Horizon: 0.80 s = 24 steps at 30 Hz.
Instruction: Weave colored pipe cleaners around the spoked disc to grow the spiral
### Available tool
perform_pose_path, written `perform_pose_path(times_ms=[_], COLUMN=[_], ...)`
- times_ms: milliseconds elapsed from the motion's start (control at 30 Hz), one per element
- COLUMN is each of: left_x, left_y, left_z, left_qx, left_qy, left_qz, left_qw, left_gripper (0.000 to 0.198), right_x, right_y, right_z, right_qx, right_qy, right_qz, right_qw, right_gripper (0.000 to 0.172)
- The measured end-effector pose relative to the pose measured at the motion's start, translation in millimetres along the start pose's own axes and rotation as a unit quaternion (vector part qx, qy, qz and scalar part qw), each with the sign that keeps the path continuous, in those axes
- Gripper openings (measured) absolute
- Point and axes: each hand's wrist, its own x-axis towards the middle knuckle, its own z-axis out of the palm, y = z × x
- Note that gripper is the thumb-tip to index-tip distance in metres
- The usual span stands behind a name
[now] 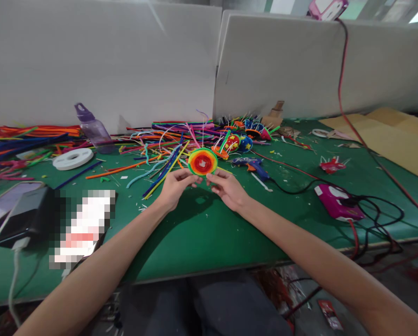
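Between my two hands is a round disc (203,162) coiled from fuzzy pipe cleaners, red in the middle, then orange and yellow, with a green rim. My left hand (177,185) pinches its lower left edge between thumb and fingers. At the lower right edge my right hand (229,187) grips it the same way. The disc faces me, held a little above the green table (194,242). Behind it lie many loose pipe cleaners (166,170) in several colours. A blue glue gun (252,165) rests on the table just right of my right hand.
A purple bottle (94,128) and a white tape roll (73,158) stand left. Phones and a black power bank (26,214) lie nearer. Finished fuzzy ornaments (232,142) sit behind. On the right are a magenta power socket (338,201), tangled cords and brown cardboard (391,140).
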Motion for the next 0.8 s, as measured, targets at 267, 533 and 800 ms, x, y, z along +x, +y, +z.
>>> perform_pose_path(times_ms=[267,533,800], left_x=[1.2,-0.4,-0.7], left_y=[-1.8,-0.4,-3.7], left_z=[-2.1,-0.8,2.6], left_qx=[0.003,-0.059,-0.02], left_qy=[-0.008,-0.033,0.012], left_qz=[-0.009,-0.026,0.008], left_qw=[1.0,0.997,1.0], left_gripper=[0.015,0.026,0.034], right_x=[1.7,2.2,2.9], right_y=[-0.8,-5.4,-1.5], right_z=[-1.8,-1.4,-2.1], right_qx=[0.026,0.09,0.086], right_qy=[0.004,0.012,0.025], right_qz=[0.005,0.03,0.006], right_qw=[1.0,0.995,0.996], right_gripper=[0.037,0.04,0.043])
